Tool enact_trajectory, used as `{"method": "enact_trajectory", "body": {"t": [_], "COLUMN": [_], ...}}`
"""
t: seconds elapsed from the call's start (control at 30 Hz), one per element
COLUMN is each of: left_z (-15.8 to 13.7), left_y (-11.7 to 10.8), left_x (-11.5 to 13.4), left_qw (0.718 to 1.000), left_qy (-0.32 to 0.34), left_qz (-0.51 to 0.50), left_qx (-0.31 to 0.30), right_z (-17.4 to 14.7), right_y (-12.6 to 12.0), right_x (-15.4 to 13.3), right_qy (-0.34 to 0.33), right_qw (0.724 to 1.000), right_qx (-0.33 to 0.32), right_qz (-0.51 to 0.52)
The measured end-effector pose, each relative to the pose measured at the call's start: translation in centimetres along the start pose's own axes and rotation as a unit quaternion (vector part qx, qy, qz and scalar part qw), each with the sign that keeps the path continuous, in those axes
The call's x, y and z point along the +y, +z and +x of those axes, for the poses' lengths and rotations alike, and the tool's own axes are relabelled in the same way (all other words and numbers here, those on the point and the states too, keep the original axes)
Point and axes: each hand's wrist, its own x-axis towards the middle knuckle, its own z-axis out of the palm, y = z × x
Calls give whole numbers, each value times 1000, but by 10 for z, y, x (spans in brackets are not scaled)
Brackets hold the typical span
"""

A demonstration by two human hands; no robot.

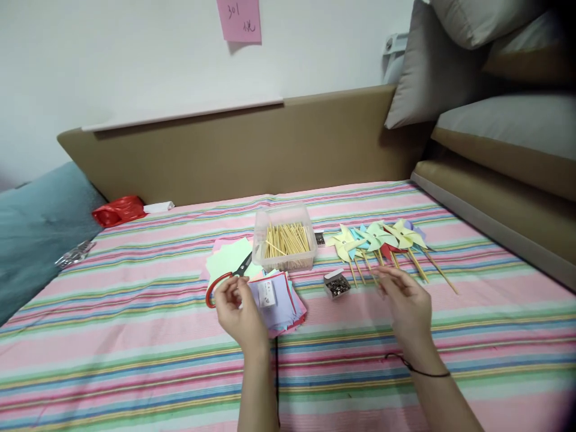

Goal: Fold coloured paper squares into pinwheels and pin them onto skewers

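My left hand (240, 312) hovers in front of the orange-handled scissors (220, 285), beside a stack of coloured paper squares (281, 300). Its fingers are loosely bent and apart, with nothing visible in them. My right hand (409, 306) is near the stick ends of several paper pinwheels (375, 237) lying in a row. The thumb and fingers meet in a pinch; whatever is between them, if anything, is too small to make out. Between the hands stands a small open box of dark metal pins (337, 285). A small white box (266, 294) rests on the paper stack.
Behind the papers sits a clear plastic tub (284, 261) of wooden sticks (288, 240). Light green sheets (229, 255) lie under the scissors. A red plastic bag (119, 211) is at the far left. Cushions (508, 126) rise at the right, above the striped cloth (157, 354).
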Motion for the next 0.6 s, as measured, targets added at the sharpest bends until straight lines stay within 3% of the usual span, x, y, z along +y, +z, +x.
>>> {"method": "enact_trajectory", "body": {"t": [0.07,0.13,0.2,0.27,0.4,0.6], "left_z": [13,21,22,18,9,5], "left_y": [-9,-16,-19,-17,-10,-8], "left_x": [-7,-14,-20,-22,-19,-14], "left_qw": [997,975,939,913,879,862], "left_qy": [-35,-85,-106,-84,-22,-45], "left_qz": [66,143,204,268,340,380], "left_qx": [-26,-147,-255,-294,-334,-333], "right_z": [-21,-43,-62,-75,-85,-83], "right_y": [18,37,55,70,88,91], "right_x": [-5,-8,-7,-2,13,22], "right_qy": [-24,-57,-89,-117,-126,-66], "right_qw": [997,982,949,925,917,935], "right_qx": [-63,-170,-290,-348,-351,-318], "right_qz": [-41,-66,-86,-101,-141,-143]}}
